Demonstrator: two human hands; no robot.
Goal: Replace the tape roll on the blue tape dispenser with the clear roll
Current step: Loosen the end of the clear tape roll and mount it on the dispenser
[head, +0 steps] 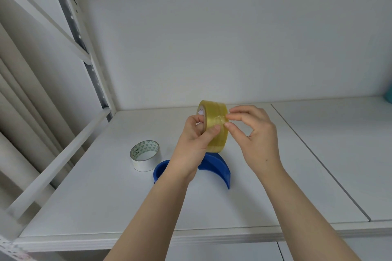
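My left hand [194, 144] holds the clear yellowish tape roll [218, 131] upright above the shelf, thumb on its outer face and fingers through its core. My right hand [253, 131] pinches at the roll's outer surface with thumb and forefinger, at what looks like the tape's end. Below the hands lies the blue tape dispenser [216, 167] on the white shelf [106, 197], partly hidden behind my left wrist, with no roll visible in it. A white roll [145, 155] with a green-patterned core stands flat on the shelf just left of the dispenser.
White shelf posts and a slanted rail [57, 165] border the left side. A seam [318, 159] runs down the shelf board at the right. A teal object [389, 95] peeks in at the right edge. The back wall is close behind.
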